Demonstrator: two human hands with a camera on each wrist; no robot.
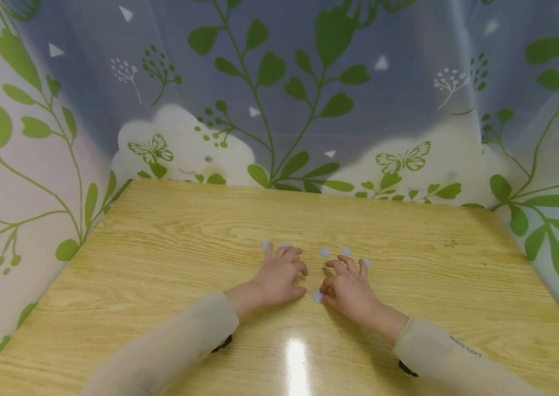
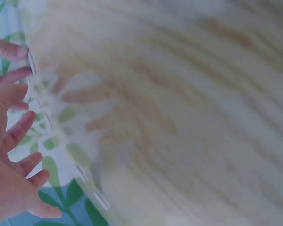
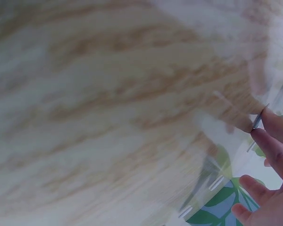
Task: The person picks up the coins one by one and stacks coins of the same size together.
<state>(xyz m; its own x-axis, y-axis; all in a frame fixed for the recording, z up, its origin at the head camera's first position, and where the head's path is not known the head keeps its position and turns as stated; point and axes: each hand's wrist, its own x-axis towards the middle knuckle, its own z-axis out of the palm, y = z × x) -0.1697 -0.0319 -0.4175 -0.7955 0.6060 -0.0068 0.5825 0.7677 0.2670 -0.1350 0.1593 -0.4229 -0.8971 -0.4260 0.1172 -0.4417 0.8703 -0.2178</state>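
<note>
One disc [image 1: 316, 296] | pinched by right grip [image 1: 350, 295] | jutting toward left grip [image 1: 279, 279]

Wrist views low over shared tabletop [image 1: 185, 225]

The tabletop [image 1: 185, 225] is finished in glossy wood grain; above it, sleeves [image 1: 185, 330] are made of matt cloth; on it, smooth discs [image 1: 325, 252] are laid.

- Yellowish wood-grain table [image 1: 185, 231] bore a pale middle disc [image 1: 325, 252].
- Left pair of discs [image 1: 265, 245] lay left of middle disc, partly hidden.
- Right pair of discs [image 1: 346, 251] lay right of middle disc.
</note>
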